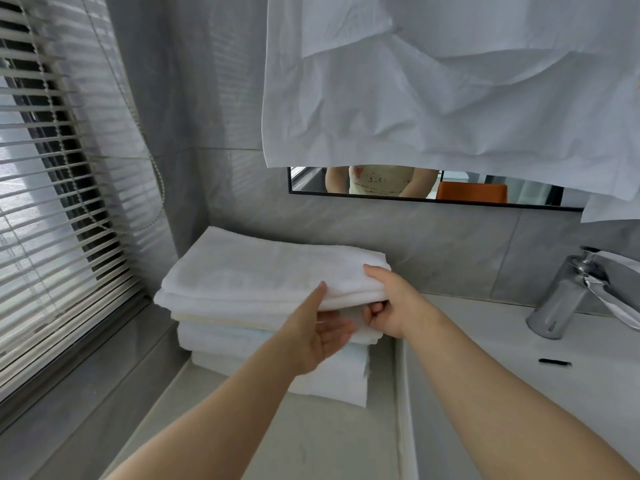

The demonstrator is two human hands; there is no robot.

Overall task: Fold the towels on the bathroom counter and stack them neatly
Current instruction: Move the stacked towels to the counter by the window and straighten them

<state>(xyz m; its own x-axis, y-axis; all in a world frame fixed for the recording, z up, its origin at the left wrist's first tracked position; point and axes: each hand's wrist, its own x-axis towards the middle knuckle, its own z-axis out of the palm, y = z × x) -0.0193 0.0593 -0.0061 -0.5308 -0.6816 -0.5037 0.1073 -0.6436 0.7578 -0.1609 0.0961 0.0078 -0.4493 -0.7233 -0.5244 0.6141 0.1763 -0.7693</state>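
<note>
A stack of several folded white towels (242, 327) stands on the pale counter (311, 438) in the corner by the window. The top folded towel (263, 271) lies flat across the stack. My right hand (391, 303) grips that towel's near right corner, thumb on top and fingers curled beneath. My left hand (322, 334) is under the same front edge with its palm turned up, thumb touching the edge and fingers tucked below the towel.
Slatted blinds (45, 188) cover the window on the left. A white sheet (450, 81) hangs over most of the mirror (415, 188). A chrome tap (575, 292) stands at the right above the white basin (519, 358).
</note>
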